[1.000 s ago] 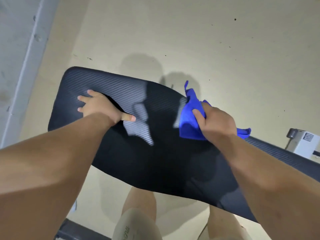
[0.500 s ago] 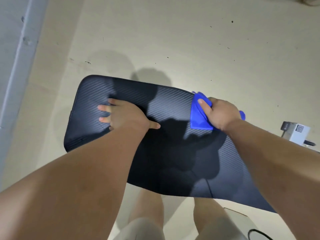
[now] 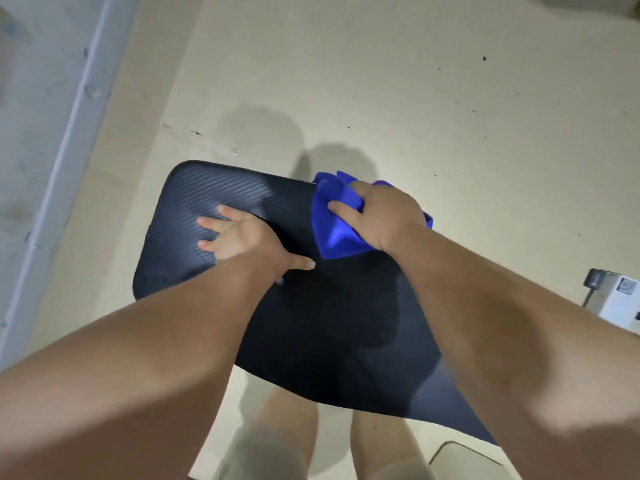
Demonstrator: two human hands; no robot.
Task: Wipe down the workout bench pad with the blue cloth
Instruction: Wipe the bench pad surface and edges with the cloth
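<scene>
Stretching over a pale beige floor (image 3: 415,98), the black ribbed bench pad (image 3: 194,188) takes centre stage. On it the left hand (image 3: 242,240) lies flat, fingers spread; the right hand (image 3: 384,216) clutches the bunched bright blue cloth (image 3: 337,225) at its far edge. A white box (image 3: 620,299) sits off to the pad's right.

The black ribbed bench pad (image 3: 194,192) is standing above a beige floor (image 3: 415,98) and is carrying 3 items directly. The left hand (image 3: 242,237) is lying flat on it with fingers spread, and the right hand (image 3: 384,216) is pressing the bunched blue cloth (image 3: 337,226) against its far edge. A white box (image 3: 620,299) is sitting on the floor at the right.
</scene>
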